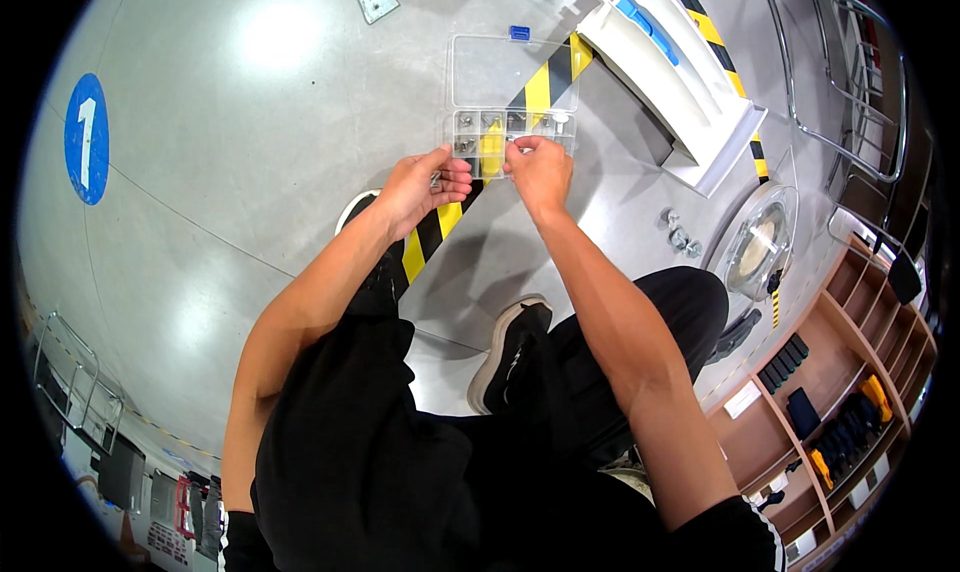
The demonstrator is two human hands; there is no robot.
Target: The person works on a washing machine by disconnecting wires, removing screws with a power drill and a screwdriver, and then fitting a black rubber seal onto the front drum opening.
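Observation:
A clear plastic compartment box [463, 158] lies on the floor with its transparent lid [490, 72] folded back. Small metal hardware [466, 120] sits in several of its compartments. At the box's left edge, my left hand [425, 185] is turned partly palm up, fingers curled around a small metal piece [435, 180]. Above the right-hand compartments my right hand [542, 172] has thumb and fingertips pinched together. Whatever they hold, if anything, is too small to make out.
Beyond the box lies a small blue block [519, 33]. A white curved panel with a blue strip [648, 30] stands to the right. Nearby are loose metal parts [680, 234] and a round clear door [757, 244]. Farther right are a metal-tube frame [795, 102] and brown shelving [770, 427].

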